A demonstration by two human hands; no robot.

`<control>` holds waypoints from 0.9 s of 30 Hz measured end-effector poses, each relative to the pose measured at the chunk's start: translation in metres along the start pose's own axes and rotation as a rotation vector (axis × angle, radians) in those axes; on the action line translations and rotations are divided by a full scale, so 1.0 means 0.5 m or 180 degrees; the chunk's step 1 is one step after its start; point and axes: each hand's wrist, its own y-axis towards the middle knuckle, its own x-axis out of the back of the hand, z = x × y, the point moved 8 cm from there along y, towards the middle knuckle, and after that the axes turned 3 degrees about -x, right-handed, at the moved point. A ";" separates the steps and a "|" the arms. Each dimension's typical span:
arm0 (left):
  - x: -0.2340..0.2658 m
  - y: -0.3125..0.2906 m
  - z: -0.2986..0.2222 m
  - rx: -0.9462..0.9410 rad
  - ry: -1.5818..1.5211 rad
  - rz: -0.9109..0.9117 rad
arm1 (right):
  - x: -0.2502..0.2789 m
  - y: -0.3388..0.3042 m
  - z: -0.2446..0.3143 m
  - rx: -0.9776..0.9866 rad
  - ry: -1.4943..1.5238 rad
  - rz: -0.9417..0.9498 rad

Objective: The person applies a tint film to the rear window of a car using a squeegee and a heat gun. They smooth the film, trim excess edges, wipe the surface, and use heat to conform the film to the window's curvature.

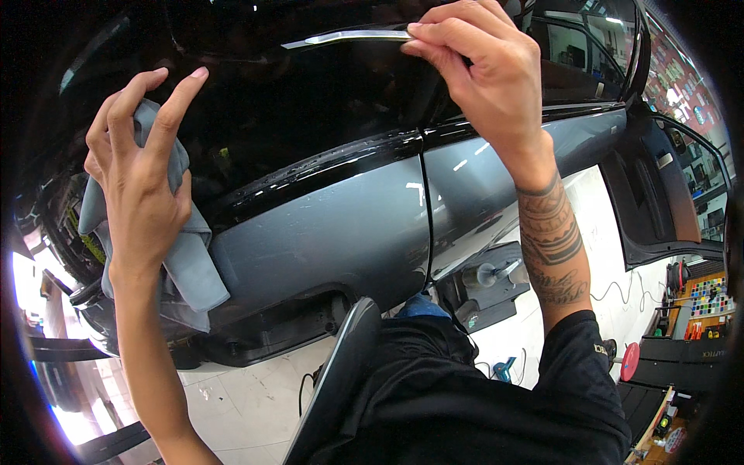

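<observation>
Between the thumb and fingers of my right hand (484, 66) is one end of a thin, shiny, pale strip (353, 36), which looks like trimmed film or tape. It stretches leftward over the glossy black upper surface (302, 101) of a car; whether it still sticks there I cannot tell. My left hand (143, 163) has a grey cloth (194, 267) bunched under its palm and hanging below it. Its index and middle fingers reach out past the cloth toward the black surface. Below both hands runs the car's grey side panel (333, 209), with water drops along its upper edge.
An open car door (659, 190) stands at the right. A dark board-like object (333, 372) with a rounded end rises beside my body. On the white floor are a blue tool (504, 370), cables and a dark tray (496, 291) with a clear container. Shelving with coloured items (709, 298) is farther right.
</observation>
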 end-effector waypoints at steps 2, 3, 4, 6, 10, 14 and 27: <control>0.001 0.001 -0.001 0.0005 0.0018 -0.0001 | -0.001 0.000 -0.011 -0.0092 -0.0131 0.0129; 0.002 0.002 -0.001 0.0012 0.0033 0.0006 | -0.001 0.000 -0.017 -0.0137 -0.0196 0.0193; 0.001 0.002 -0.002 0.0017 0.0044 0.0009 | 0.001 -0.002 -0.019 -0.0138 -0.0219 0.0186; -0.001 0.000 -0.001 0.0026 0.0068 0.0031 | 0.005 -0.004 -0.024 -0.0139 -0.0262 0.0170; -0.002 0.004 0.000 0.0003 0.0161 0.0091 | 0.017 -0.007 -0.038 -0.0103 -0.0278 0.0221; -0.003 0.006 0.002 -0.0037 0.0139 0.0042 | 0.031 -0.010 -0.054 -0.0170 -0.0346 0.0263; -0.002 0.013 0.003 0.0008 0.0127 0.0114 | 0.071 -0.023 -0.096 -0.0178 -0.0364 0.0251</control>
